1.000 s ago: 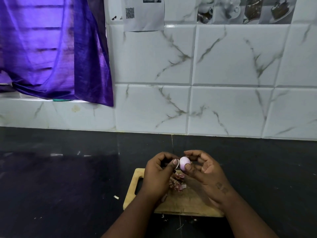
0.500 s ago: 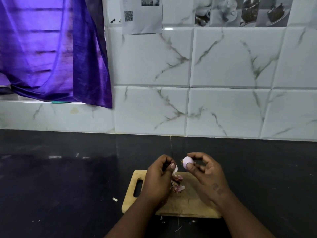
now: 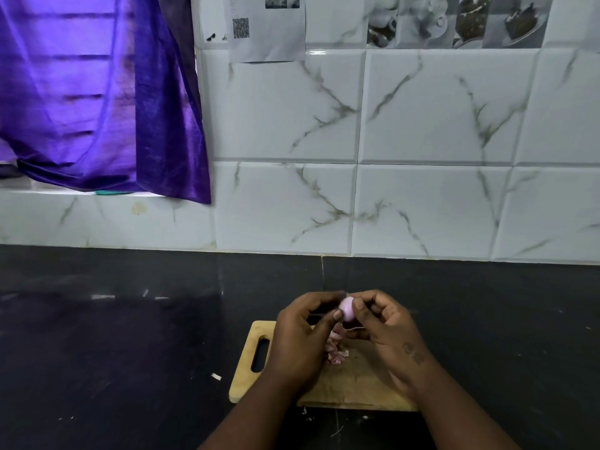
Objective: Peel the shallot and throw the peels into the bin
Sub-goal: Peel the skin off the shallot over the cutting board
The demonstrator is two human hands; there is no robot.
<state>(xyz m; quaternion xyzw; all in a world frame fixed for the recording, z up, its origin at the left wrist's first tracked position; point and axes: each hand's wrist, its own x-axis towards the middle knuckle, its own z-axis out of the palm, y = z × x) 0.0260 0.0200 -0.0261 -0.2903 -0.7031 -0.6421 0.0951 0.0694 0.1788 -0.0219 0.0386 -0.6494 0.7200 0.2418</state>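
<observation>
A small pale-pink shallot [image 3: 346, 308] is held above the wooden cutting board [image 3: 246, 378]. My right hand [image 3: 386, 332] pinches it between thumb and fingers. My left hand [image 3: 300, 339] touches it from the left, thumb tip pressed against its side. A little heap of pink peels [image 3: 336, 350] lies on the board just under the hands. No bin shows in the head view.
The board rests on a black countertop [image 3: 130, 336], with a peel scrap [image 3: 216, 377] left of it and crumbs by its near edge. White marble-look tiles [image 3: 422, 206] rise behind. A purple curtain [image 3: 97, 92] hangs at the upper left.
My left hand, which had pulled a strip of peel away to the left, has come back against the shallot. The strip is no longer visible in its fingers.
</observation>
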